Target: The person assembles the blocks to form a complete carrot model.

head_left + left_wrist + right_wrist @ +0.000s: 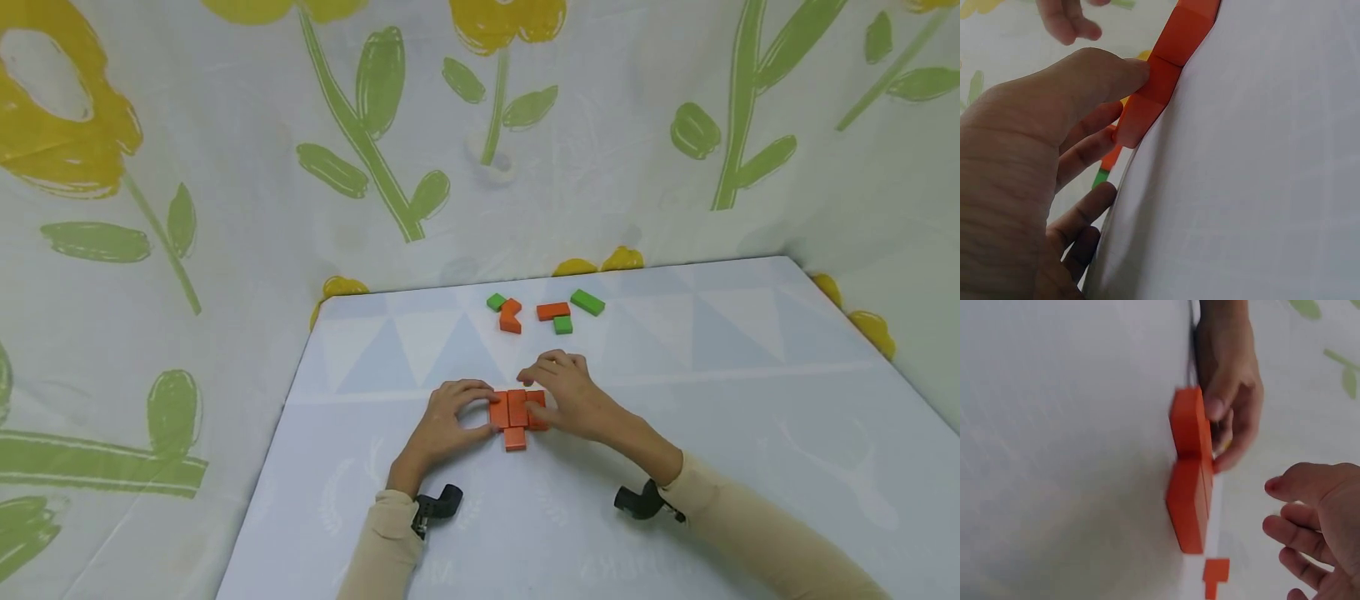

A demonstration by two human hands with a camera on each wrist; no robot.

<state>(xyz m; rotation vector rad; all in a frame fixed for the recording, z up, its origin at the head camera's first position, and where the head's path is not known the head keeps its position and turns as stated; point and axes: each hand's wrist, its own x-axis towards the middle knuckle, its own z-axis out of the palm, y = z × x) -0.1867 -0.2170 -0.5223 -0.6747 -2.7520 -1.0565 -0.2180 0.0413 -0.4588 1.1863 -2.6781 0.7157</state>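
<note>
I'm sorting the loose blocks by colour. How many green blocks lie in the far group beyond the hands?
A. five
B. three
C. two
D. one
B: the head view shows three green blocks, a small one on the left, a small one in the middle and a long one on the right, lying among loose orange blocks.

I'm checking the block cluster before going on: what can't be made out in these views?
- Head view: right hand covers the right end of the orange block cluster, so whether it touches is unclear.
- Left wrist view: left hand hides the far loose blocks, and the cluster's far end is cut off by the top edge.
- Right wrist view: right hand cut off at the frame corner.
</note>
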